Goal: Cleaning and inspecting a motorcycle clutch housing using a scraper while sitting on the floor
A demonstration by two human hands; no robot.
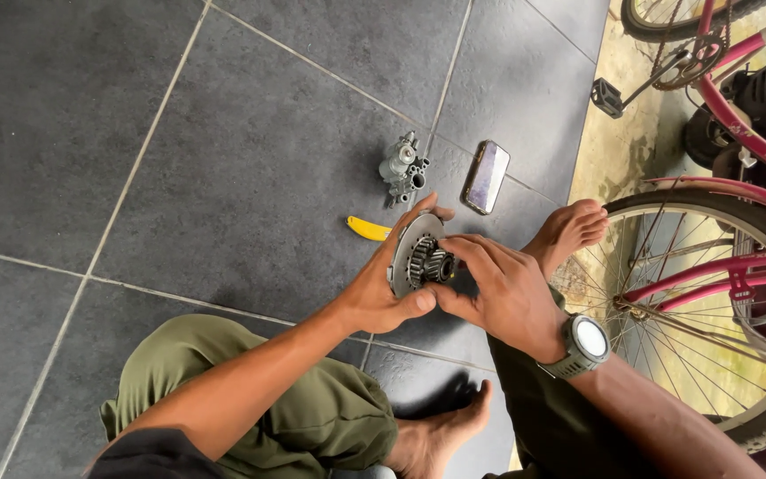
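Gripping a round metal clutch plate (408, 248) by its rim, the left hand (383, 288) steadies it while the right hand (498, 288) pinches its central gear (434, 263) above grey floor tiles (223, 177)

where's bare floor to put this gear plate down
Bare tiles spread left of the carburetor and yellow tool, above the knee. Crowded right: phone, foot, bicycle wheel.

Dark grey floor tiles (223, 160) with pale grout meet a concrete strip (631, 133)
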